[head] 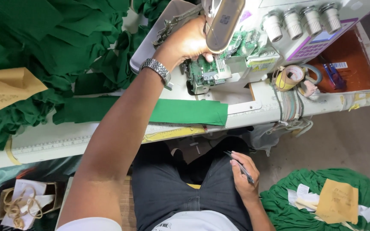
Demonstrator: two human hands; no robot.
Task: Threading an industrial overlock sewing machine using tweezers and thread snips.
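Left hand [187, 42] curled on overlock sewing machine [219, 64] mechanism, green fabric strip [189, 112] just below it, right hand [245, 177] pinching tweezers [238, 164] over lap.

My left hand [189, 42] fingertips hidden behind sewing machine [236, 47] | green fabric pile [43, 47] cut by frame edge | floor bundle [326, 201] cropped

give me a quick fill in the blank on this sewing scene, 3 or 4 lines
1. The left hand reaches up to the sewing ____.
2. The cloth strip on the table is ____ in colour.
3. The right hand holds thin metal ____ over the lap.
4. The left wrist wears a metal ____.

Missing words: machine; green; tweezers; watch
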